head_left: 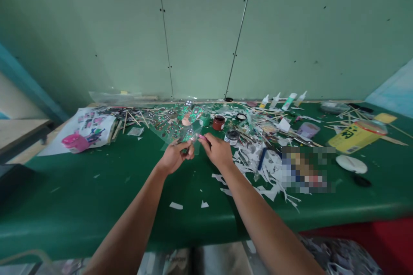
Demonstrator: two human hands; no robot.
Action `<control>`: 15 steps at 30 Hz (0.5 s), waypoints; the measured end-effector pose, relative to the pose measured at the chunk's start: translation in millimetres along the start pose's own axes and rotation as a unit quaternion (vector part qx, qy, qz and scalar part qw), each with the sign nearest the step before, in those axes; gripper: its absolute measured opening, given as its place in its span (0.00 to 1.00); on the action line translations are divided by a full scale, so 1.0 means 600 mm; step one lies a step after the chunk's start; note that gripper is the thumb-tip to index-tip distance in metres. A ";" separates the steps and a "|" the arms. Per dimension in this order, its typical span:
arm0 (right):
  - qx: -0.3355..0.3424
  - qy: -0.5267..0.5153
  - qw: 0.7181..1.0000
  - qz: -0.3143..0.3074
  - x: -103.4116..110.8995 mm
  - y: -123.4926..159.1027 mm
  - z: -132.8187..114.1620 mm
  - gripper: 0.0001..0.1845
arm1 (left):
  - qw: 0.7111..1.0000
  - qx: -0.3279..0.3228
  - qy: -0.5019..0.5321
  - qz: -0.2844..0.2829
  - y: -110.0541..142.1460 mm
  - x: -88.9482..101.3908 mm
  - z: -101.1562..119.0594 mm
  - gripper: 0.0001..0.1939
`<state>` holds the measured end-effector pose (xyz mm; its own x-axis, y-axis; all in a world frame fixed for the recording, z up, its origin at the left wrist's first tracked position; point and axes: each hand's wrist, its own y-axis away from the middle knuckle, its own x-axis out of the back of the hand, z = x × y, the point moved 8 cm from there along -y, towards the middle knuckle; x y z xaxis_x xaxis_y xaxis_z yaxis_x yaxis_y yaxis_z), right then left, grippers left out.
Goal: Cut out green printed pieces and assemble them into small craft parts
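Observation:
My left hand point(174, 155) is closed in a pinch in front of clear plastic sheets point(167, 126) with small coloured pieces on them. What its fingers hold is too small to make out. Close beside it, my right hand point(219, 150) pinches a small pink piece point(201, 137). Both sets of fingertips nearly meet over the green tabletop point(122, 193). Just beyond them stand a green paint jar point(204, 119), a red-brown paint jar point(218, 123) and a dark jar point(231, 138).
White paper scraps point(271, 163) are heaped right of my hands. Several glue bottles point(289, 101) stand near the wall. A yellow container point(353, 137) lies on its side at right. At left, a pink bottle point(76, 142) rests on printed paper point(58, 144); thin sticks point(125, 121) lie behind.

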<state>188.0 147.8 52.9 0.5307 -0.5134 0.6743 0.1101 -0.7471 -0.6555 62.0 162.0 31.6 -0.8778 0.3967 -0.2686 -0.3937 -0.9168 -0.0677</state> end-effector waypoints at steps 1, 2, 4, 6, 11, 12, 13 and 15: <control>0.000 -0.005 1.000 -0.009 -0.003 0.000 0.001 0.25 | 1.000 -0.001 -0.003 0.002 0.000 0.001 0.000 0.12; -0.001 -0.011 1.000 -0.018 -0.006 0.000 0.002 0.25 | 1.000 -0.002 -0.006 0.005 0.000 0.003 -0.001 0.12; 0.000 -0.022 0.999 -0.034 -0.012 0.000 0.002 0.24 | 1.000 -0.008 -0.014 0.013 -0.001 0.006 -0.002 0.13; 0.001 -0.025 0.999 -0.038 -0.014 0.000 0.001 0.23 | 0.999 -0.015 -0.025 0.022 -0.003 0.010 -0.002 0.14; -0.023 -0.011 1.000 -0.001 -0.009 -0.001 0.007 0.22 | 0.997 -0.028 -0.052 0.040 -0.007 0.018 -0.004 0.16; -0.036 -0.007 0.999 0.008 -0.006 -0.002 0.012 0.22 | 0.997 -0.027 -0.056 0.039 -0.007 0.018 -0.005 0.16; -0.048 -0.004 0.999 0.016 -0.004 -0.002 0.016 0.22 | 0.997 -0.024 -0.061 0.037 -0.007 0.017 -0.006 0.16; -0.062 -0.001 0.998 0.026 -0.001 -0.003 0.022 0.22 | 0.997 -0.020 -0.068 0.032 -0.006 0.015 -0.007 0.16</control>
<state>198.9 154.8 49.2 0.5351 -0.5519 0.6395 -0.0231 -0.7663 -0.6420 56.6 168.9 25.4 -0.9306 0.3382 -0.1401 -0.3277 -0.9402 -0.0930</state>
